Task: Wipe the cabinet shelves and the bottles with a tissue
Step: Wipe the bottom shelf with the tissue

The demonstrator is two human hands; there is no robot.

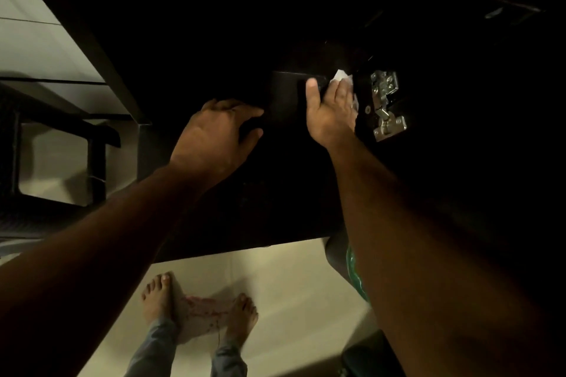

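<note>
The dark cabinet (275,24) fills the upper part of the head view, and its inside is almost black. A dark boxy object (286,95), maybe a bottle or container, sits between my hands. My left hand (214,135) grips its left side with curled fingers. My right hand (332,110) holds a white tissue (343,78) against the object's right side, thumb on the front. Only the tissue's corners show past my fingers.
A shiny metal door hinge (386,105) sits just right of my right hand. The cabinet's lower edge (245,249) ends above a pale tiled floor (291,285), where my bare feet stand. A dark chair (61,138) stands at the left. Something green (355,272) lies behind my right forearm.
</note>
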